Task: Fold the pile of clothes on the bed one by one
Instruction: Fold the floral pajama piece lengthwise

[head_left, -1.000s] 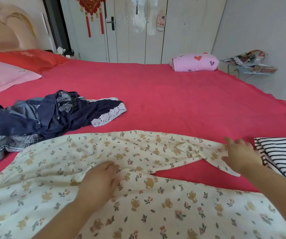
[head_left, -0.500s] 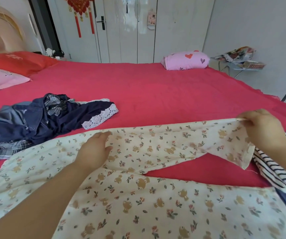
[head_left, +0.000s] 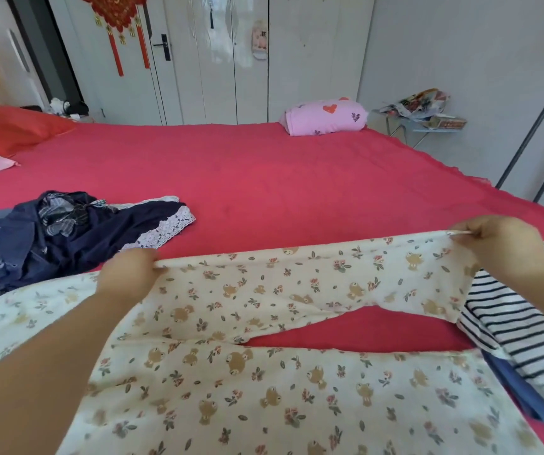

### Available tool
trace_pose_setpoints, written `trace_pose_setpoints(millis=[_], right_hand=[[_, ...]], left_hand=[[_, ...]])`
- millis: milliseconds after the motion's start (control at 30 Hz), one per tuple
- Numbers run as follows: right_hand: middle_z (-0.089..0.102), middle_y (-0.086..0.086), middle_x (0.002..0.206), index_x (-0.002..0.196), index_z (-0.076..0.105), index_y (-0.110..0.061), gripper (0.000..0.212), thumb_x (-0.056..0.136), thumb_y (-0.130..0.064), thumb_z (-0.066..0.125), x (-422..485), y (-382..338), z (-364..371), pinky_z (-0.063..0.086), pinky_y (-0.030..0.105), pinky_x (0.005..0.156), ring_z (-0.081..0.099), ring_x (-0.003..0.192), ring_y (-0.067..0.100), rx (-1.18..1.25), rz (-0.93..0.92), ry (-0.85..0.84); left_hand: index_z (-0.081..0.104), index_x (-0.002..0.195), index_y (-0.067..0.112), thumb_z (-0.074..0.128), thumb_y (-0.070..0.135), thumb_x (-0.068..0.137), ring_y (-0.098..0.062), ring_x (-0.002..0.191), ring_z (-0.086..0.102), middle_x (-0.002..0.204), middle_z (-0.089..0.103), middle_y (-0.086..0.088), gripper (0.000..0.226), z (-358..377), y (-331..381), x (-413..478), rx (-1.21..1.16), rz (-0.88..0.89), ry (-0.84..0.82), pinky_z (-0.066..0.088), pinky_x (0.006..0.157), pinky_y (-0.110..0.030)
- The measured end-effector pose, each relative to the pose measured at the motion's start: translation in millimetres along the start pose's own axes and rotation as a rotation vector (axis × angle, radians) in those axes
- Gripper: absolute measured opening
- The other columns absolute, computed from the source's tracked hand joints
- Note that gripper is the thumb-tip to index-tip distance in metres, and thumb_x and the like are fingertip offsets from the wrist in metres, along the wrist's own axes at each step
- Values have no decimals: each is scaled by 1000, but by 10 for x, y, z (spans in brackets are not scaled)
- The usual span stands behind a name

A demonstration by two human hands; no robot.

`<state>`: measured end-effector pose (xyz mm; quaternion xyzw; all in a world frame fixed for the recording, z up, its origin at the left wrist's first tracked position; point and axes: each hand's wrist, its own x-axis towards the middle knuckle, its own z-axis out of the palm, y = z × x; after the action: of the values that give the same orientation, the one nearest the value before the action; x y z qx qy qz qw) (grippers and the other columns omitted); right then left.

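The left hand (head_left: 129, 274) and right hand (head_left: 500, 247) pinch the far leg of the pants (head_left: 264, 287), held taut just above the bed (head_left: 296, 178). Its long axis runs from hand to hand; the other leg lies flat on the bed, nearer the person.

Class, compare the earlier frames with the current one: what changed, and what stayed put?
The left hand and right hand, resting on the bear-print garment a second ago, now pinch one leg's upper edge, lifted and pulled taut between them. The navy clothes pile and striped garment lie where they were.
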<state>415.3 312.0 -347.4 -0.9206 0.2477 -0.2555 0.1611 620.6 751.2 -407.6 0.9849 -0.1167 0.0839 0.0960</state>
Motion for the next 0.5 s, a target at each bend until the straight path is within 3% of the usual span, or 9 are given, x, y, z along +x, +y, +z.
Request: trace_pose_setpoints(millis=[67, 167, 267, 433, 500], right_hand=[[65, 4, 76, 95, 73, -11, 17, 91, -11, 57, -11, 28, 49, 33, 26, 65, 55, 75, 19, 2, 29, -17], [70, 13, 88, 103, 71, -7, 20, 90, -8, 56, -83, 40, 73, 33, 20, 65, 59, 83, 24, 86, 70, 7], [70, 15, 104, 106, 70, -6, 22, 89, -4, 56, -301, 102, 48, 30, 18, 71, 61, 97, 29, 103, 95, 20], [73, 14, 90, 97, 75, -7, 22, 82, 3, 61, -1035, 281, 45, 28, 19, 53, 52, 65, 16, 22, -11, -35], [74, 12, 91, 94, 76, -7, 22, 81, 5, 62, -1360, 378, 52, 30, 11, 52, 60, 69, 16, 32, -48, -41]], left_hand=[[65, 81, 8, 62, 10, 85, -26, 63, 54, 68, 61, -7, 5, -172, -101, 8, -125, -24, 115, 37, 52, -28], [69, 82, 8, 61, -3, 79, -21, 53, 50, 59, 58, -2, 13, -420, -144, -107, -152, 57, 281, 31, 48, -24], [72, 80, 4, 67, -8, 74, -23, 54, 49, 58, 55, 0, 14, -539, -112, -447, -142, 184, 342, 29, 48, -22], [76, 80, 5, 72, -16, 65, -32, 56, 63, 62, 68, -9, 26, -374, -127, -1376, -129, 307, 295, 35, 50, -22], [76, 79, 4, 76, -20, 57, -31, 50, 62, 58, 67, -9, 33, -289, -177, -1707, -115, 359, 308, 36, 49, -20]])
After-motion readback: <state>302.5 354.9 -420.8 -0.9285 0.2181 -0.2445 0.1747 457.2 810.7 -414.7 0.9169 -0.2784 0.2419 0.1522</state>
